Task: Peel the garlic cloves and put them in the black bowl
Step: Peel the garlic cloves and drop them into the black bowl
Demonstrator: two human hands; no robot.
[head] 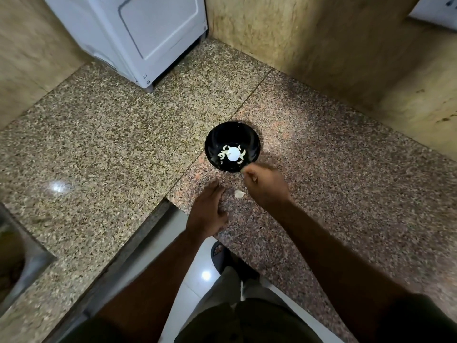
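A black bowl (232,146) is seen on a speckled granite counter (103,134), with several peeled cloves (223,154) lying curved and pale around a bright white glare spot at its bottom. The bowl is round, glossy and deep-walled, and stands just past a seam where two stone slabs meet.

The right hand (265,185) is held at the bowl's near rim, fingers curled inward; whether a clove is pinched in them cannot be told, since the fingertips are blurred. The left hand (209,210) is laid flat on the counter near its edge, fingers straight and close together, holding nothing. Between the two hands, a small pale piece (239,193) lies on the stone; it may be a shed skin or an unpeeled clove, and the view does not settle which.

The step in hand is judged to be the drop of a peeled clove into the bowl, or the moment just around it. If the pale piece is a clove, it would need to be picked up next and its papery skin stripped with both hands; a fine pinch would be called for, as the thing is small and light.

The counter is polished, mottled in tan, grey and pink. A white appliance (138,38) with a smooth panelled face stands at the back corner, and beige stone-look walls (321,45) close the nook. A steel sink (14,253) is partly seen at the left edge.
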